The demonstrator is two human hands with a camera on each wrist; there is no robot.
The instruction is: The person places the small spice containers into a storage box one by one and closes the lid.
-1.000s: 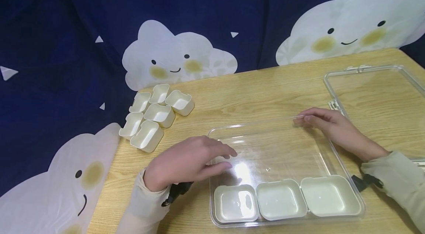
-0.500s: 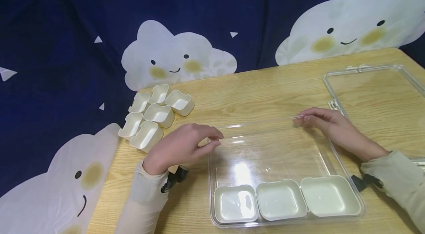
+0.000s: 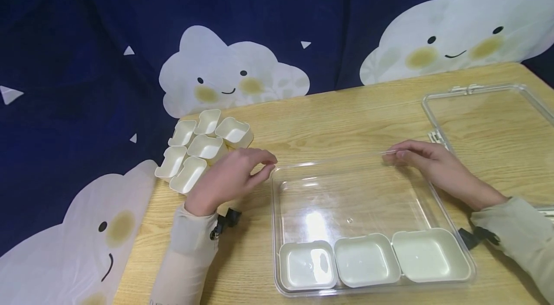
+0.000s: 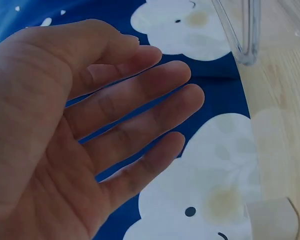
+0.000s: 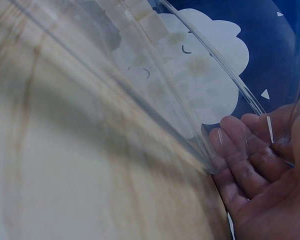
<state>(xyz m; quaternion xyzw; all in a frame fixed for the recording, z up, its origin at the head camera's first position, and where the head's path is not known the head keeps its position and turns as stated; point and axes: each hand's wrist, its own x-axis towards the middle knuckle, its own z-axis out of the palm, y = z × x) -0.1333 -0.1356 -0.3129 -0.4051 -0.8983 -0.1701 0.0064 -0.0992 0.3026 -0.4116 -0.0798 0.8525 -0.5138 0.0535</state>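
Observation:
A clear plastic box (image 3: 355,194) sits on the table with a row of white bins (image 3: 368,261) along its near side. My right hand (image 3: 446,170) grips the box's far right corner; in the right wrist view its fingers (image 5: 250,165) lie against the clear wall. My left hand (image 3: 235,172) is just outside the far left corner, holding nothing. Its fingers (image 4: 150,112) are loosely extended in the left wrist view, with a box corner (image 4: 247,35) beyond. Several loose white bins (image 3: 207,148) stand grouped at the far left, partly covered by this hand.
A clear framed lid (image 3: 497,141) with white clips lies on the right side of the wooden table (image 3: 329,127). Behind the table hangs a dark blue cloth (image 3: 268,2) printed with clouds. A black wrist camera (image 3: 227,221) sits under the left wrist.
My left hand has moved from over the box's left side outward and away, to the far left corner near the loose bins. The right hand and the box have stayed still.

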